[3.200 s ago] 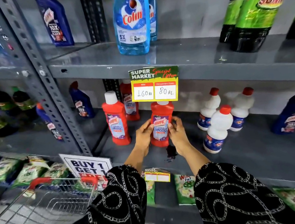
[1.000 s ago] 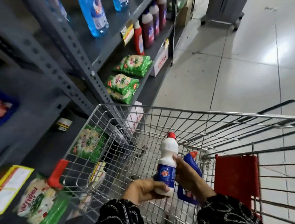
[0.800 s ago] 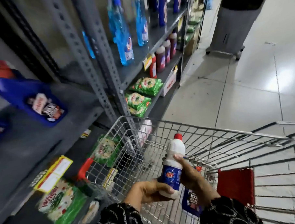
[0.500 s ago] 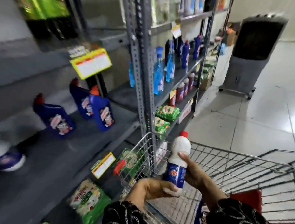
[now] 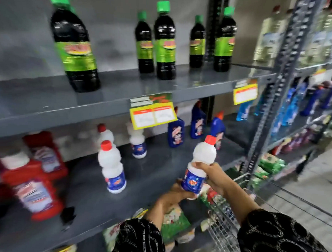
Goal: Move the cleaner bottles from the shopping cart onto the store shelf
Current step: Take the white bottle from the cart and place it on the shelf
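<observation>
Left hand [image 5: 176,192] cupped under base of white red-capped cleaner bottle [image 5: 200,165], fingers curled against it. Right hand [image 5: 214,174] wrapped around bottle's waist above blue label. Bottle tilted right, held in air over front edge of grey middle shelf [image 5: 145,187], above shopping cart [image 5: 226,231]. On that shelf: three matching white bottles [image 5: 111,166], three blue bottles [image 5: 176,134], at least two red bottles [image 5: 36,194]. Upper shelf: five dark green-capped bottles [image 5: 164,42].

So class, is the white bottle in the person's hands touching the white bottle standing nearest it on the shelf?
Apart. The head view shows bare grey shelf between the held bottle and the standing bottle.
</observation>
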{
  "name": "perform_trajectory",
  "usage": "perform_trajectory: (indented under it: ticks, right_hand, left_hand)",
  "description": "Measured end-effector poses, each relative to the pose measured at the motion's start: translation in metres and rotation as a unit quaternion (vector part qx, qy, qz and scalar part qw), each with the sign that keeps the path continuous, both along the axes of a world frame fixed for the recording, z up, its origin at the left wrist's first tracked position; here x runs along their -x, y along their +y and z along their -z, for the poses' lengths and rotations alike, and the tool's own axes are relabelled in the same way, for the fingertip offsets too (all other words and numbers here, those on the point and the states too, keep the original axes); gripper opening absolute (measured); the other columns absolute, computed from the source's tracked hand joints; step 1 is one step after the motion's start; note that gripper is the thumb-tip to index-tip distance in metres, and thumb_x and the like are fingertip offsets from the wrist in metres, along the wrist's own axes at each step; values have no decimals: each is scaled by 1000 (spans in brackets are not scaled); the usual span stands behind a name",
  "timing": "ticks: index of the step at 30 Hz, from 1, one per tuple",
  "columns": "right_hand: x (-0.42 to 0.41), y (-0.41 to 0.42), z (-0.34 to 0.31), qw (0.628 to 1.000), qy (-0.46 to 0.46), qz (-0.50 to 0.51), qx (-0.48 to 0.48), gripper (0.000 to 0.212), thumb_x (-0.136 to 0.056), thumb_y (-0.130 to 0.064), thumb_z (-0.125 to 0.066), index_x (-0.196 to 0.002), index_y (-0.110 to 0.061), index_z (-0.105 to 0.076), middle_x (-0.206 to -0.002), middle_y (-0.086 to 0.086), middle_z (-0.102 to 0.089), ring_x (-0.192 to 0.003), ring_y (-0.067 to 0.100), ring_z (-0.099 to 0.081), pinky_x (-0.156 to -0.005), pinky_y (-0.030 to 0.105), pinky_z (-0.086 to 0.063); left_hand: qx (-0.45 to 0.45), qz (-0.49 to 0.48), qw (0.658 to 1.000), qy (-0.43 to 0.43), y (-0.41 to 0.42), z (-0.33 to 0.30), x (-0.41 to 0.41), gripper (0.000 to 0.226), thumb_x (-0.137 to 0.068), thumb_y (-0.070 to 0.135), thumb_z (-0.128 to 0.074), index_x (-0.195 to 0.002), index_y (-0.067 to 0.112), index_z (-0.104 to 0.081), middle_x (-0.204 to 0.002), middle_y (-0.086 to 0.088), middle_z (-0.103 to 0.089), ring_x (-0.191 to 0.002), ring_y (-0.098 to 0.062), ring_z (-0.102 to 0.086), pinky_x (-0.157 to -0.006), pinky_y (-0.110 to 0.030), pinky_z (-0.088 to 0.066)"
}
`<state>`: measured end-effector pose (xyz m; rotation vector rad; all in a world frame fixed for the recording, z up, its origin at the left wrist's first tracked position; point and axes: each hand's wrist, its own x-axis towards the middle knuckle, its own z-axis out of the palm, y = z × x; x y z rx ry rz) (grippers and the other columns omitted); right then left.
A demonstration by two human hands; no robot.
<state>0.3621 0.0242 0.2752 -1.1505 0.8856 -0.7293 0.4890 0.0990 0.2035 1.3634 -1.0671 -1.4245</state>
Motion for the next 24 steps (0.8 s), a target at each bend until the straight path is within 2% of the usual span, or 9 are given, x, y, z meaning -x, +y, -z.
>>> perform_trajectory:
  ticks: [2,5,8,10,12,13,16,20,24]
  right_hand:
    - [-13,-1,-2,1000,6,10,9,26,-70,-2,-73,-95,-1,-67,-82,10,-73,-73,24,-68,-68,34,-58]
    - [-28,-1,-1,999,24,33,29,51,-58,-10,-80,-105,-1,-64,-98,19,-70,-88,34,-67,-82,47,-56]
    - [-28,-8,5,994,53,87,44,66,-51,-17,-85,-112,-8,-61,-105,16,-71,-93,33,-69,-83,51,-56]
    - [-22,-12,6,989,79,110,63,65,-51,-19,-86,-111,-12,-62,-104,12,-71,-91,29,-70,-82,48,-57]
    - [-17,-14,5,986,87,119,83,64,-52,-17,-85,-112,-13,-62,-104,10,-71,-91,27,-69,-83,45,-57]
    - [-16,-14,5,985,86,120,89,64,-53,-16,-85,-113,-14,-62,-104,9,-71,-92,26,-69,-83,44,-57]
    - [-14,-20,-1,985,78,119,94,63,-55,-16,-84,-114,-15,-61,-107,8,-71,-92,25,-69,-83,43,-57]
    - [-14,-25,-11,987,65,102,101,58,-65,-13,-80,-118,-16,-57,-109,5,-68,-92,18,-67,-78,38,-54]
    - [-6,-19,-1,984,94,93,116,61,-67,-22,-79,-124,-20,-55,-120,3,-65,-105,21,-63,-93,44,-52]
  left_hand:
    - [30,-67,996,-51,-6,2,-9,48,-64,14,-81,-107,13,-59,-101,1,-72,-85,1,-67,-80,-16,-53]
    - [56,-149,978,-133,-17,9,-13,80,-43,50,-84,-107,10,-58,-108,-7,-67,-97,-17,-63,-85,-31,-48]
    - [24,-187,962,-197,-22,7,0,65,-55,36,-83,-108,8,-58,-107,-6,-69,-96,-19,-64,-81,-33,-53]
    - [20,-193,970,-149,-28,6,12,50,-59,23,-82,-103,8,-62,-107,-11,-70,-98,-25,-66,-69,-24,-58]
    - [21,-203,970,-134,-34,9,22,40,-58,27,-75,-96,18,-66,-107,-11,-71,-102,-28,-66,-76,-35,-60]
    - [27,-212,963,-165,-33,2,27,37,-60,30,-71,-96,20,-66,-106,-9,-72,-101,-27,-66,-82,-40,-58]
    - [51,-235,932,-272,-37,-4,29,26,-73,16,-63,-99,12,-65,-101,-9,-72,-96,-26,-65,-81,-36,-52]
    - [55,-248,924,-286,-45,-14,30,16,-76,10,-56,-90,8,-63,-95,-12,-72,-92,-29,-65,-74,-37,-51]
    - [49,-253,922,-288,-38,-16,37,21,-80,13,-57,-97,2,-62,-102,-18,-69,-98,-35,-62,-78,-37,-47]
